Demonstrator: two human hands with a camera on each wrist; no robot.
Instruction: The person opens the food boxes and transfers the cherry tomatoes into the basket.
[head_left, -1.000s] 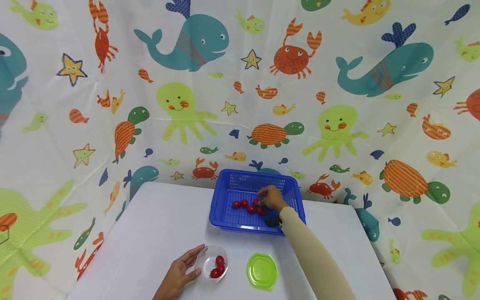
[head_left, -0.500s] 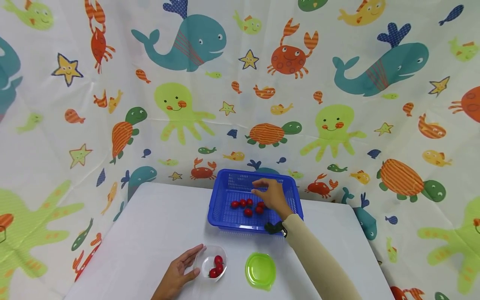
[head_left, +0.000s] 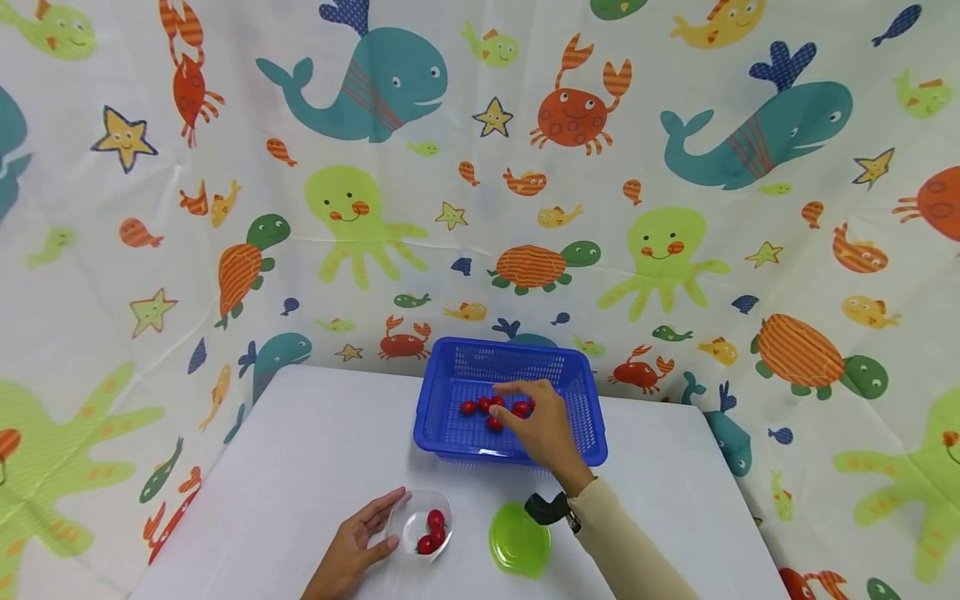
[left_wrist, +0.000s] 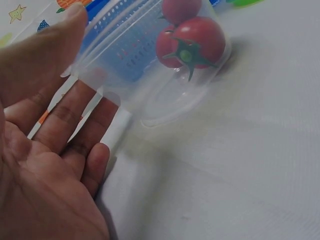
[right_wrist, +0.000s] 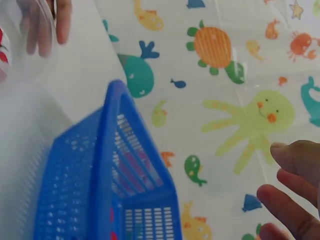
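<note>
Head: the right hand (head_left: pixel 542 423), thumb and finger spread with nothing visible between, is over the basket (head_left: pixel 465 452) at centre, tomatoes (head_left: pixel 468 407) inside. Lower centre, the left hand (head_left: pixel 362 537) steadies the bowl (head_left: pixel 412 527), holding three more tomatoes. Probably a transfer between picks; next likely calls for a light pinch.

Left wrist: fingers curve round the bowl's wall, upper left.

Right wrist: fingers apart, lower right.

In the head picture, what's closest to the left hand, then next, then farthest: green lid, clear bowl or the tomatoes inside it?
1. Clear bowl, against the left hand.
2. Tomatoes, on the bowl's right side.
3. Green lid, right of the bowl.
</note>
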